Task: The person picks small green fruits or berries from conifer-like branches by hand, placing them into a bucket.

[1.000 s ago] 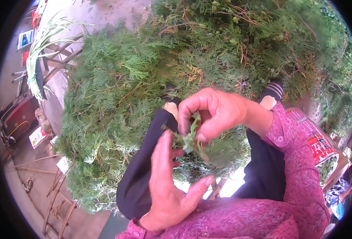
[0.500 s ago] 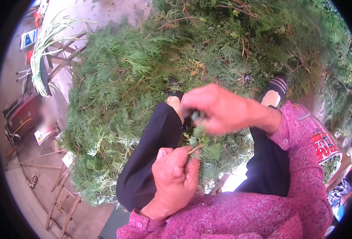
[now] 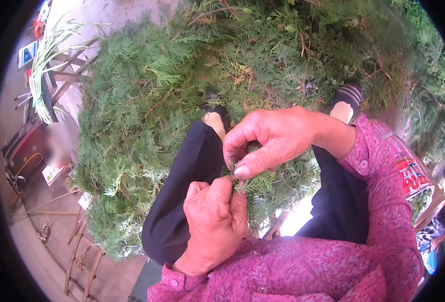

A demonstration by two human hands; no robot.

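My left hand (image 3: 215,221) is closed low in front of my lap, with thumb and forefinger gripping a small green cypress sprig (image 3: 255,183). Its leafy end sticks out to the right of the fingertips. Just above, my right hand (image 3: 275,141) pinches at the sprig's upper part, thumb against forefinger. The two sets of fingertips nearly touch. Exactly what lies between the right fingertips is mostly hidden. Beneath and beyond both hands spreads a large heap of cut cypress branches (image 3: 137,116).
Dark-trousered knees flank the hands, and my shoes (image 3: 348,94) rest among the branches. A printed bag (image 3: 411,176) stands at right. Long green stalks (image 3: 43,75) hang over a wooden stand at upper left. A wooden ladder-like frame (image 3: 84,267) lies lower left.
My right hand, blurred before, has come down and closed in on my left fingertips. Bluish-green bits on the sprig no longer show. The left hand keeps its grip.
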